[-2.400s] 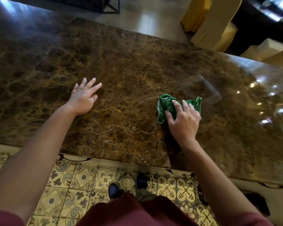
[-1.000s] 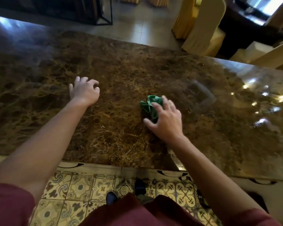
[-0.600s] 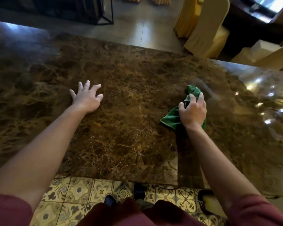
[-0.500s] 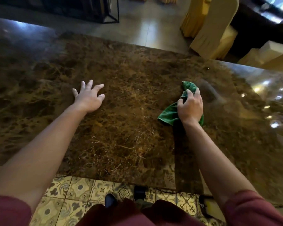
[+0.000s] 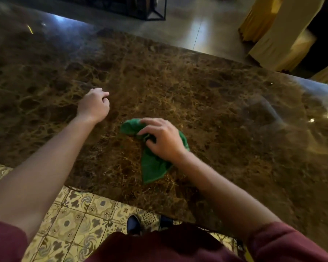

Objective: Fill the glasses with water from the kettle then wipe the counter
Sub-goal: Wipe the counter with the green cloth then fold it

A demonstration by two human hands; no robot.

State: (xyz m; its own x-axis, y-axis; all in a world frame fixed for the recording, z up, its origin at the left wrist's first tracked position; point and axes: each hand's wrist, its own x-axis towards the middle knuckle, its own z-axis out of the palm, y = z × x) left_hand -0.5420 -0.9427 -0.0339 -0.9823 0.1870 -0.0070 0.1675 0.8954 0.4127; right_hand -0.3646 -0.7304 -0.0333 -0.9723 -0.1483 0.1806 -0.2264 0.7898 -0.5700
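A green cloth (image 5: 153, 165) lies crumpled on the brown marble counter (image 5: 216, 103), near its front edge. My right hand (image 5: 162, 139) presses down on the cloth's upper part, fingers curled into the fabric. My left hand (image 5: 94, 105) rests on the counter to the left of the cloth, fingers curled under, holding nothing. No kettle or glasses are in view.
The counter's front edge runs above a patterned tile floor (image 5: 80, 210) where my dark shoes (image 5: 133, 225) stand. Beyond the far edge are a shiny floor, a black metal frame (image 5: 155, 12) and chairs in yellow covers (image 5: 278, 33).
My right hand has swept the cloth from the right of the counter back to the left and nearer the front edge. My left hand's spread fingers have curled in.
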